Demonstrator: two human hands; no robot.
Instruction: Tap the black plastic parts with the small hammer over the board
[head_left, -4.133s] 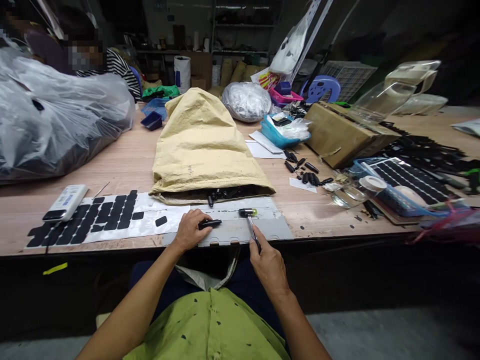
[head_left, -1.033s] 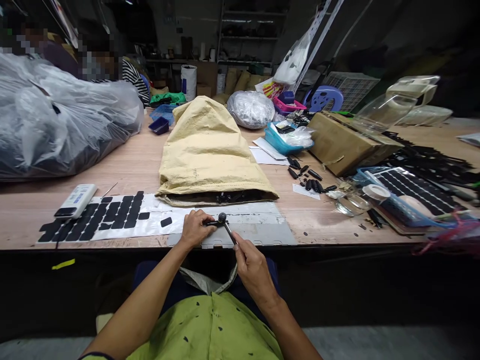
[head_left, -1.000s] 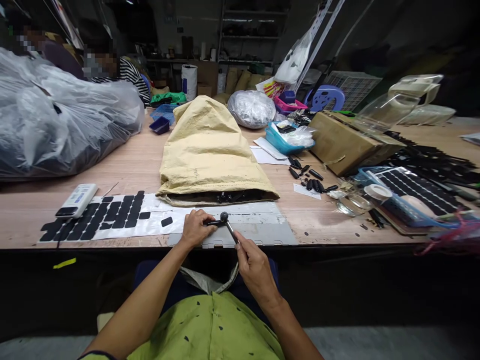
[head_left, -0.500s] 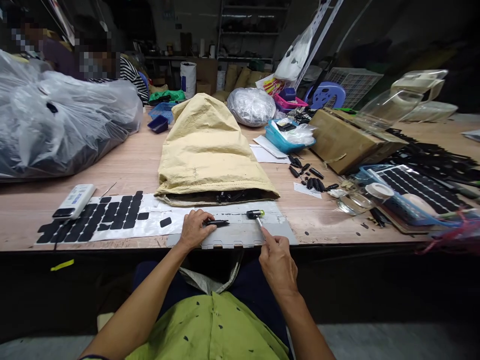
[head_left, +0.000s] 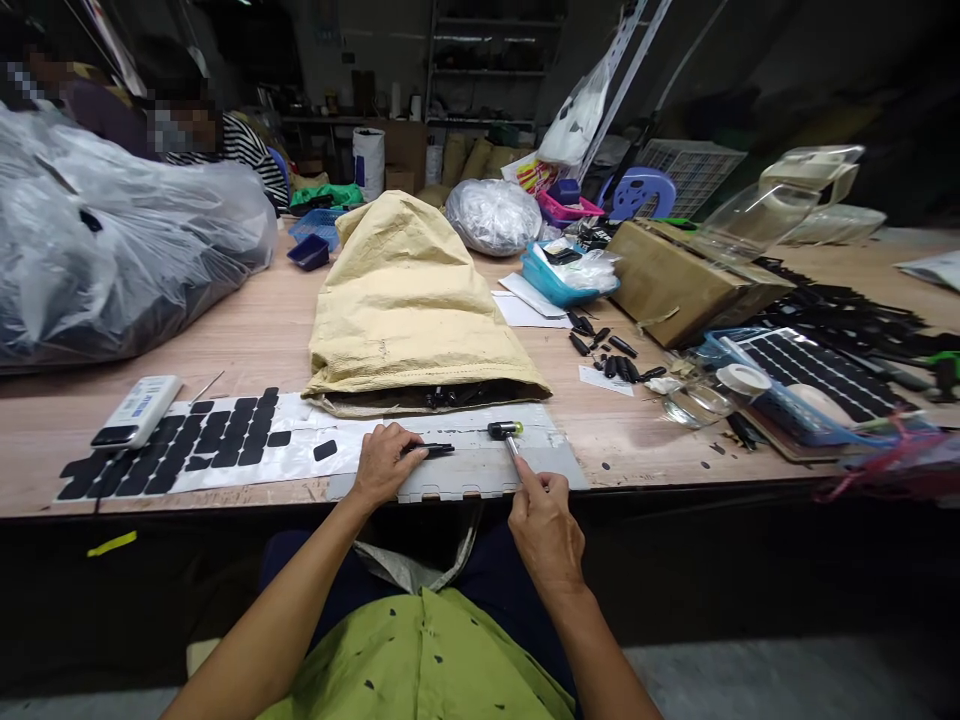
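Note:
My left hand (head_left: pixel 386 463) is closed on a slim black piece (head_left: pixel 436 449), whose free end points right; its exact kind I cannot make out. It lies low over a grey board (head_left: pixel 465 478) at the table's front edge. In my right hand (head_left: pixel 547 525) is the metal handle of a small hammer (head_left: pixel 504 430) with a black and a yellow-green face. The hammer head is over the board, to the right of the black piece and apart from it. Behind the board, a beige sack (head_left: pixel 420 300) lies with its mouth toward me and dark pieces just inside.
Left of the board is a sheet of black stickers (head_left: pixel 217 440) with a white power bank (head_left: pixel 137 412). A big plastic bag (head_left: pixel 127 260) fills the far left. To the right are loose black parts (head_left: pixel 619 368), a cardboard box (head_left: pixel 675 280) and a blue basket (head_left: pixel 795 410).
The camera view has shifted slightly, so the scene sits a little further left. Both hands keep their holds, and the hammer stays beside the black piece.

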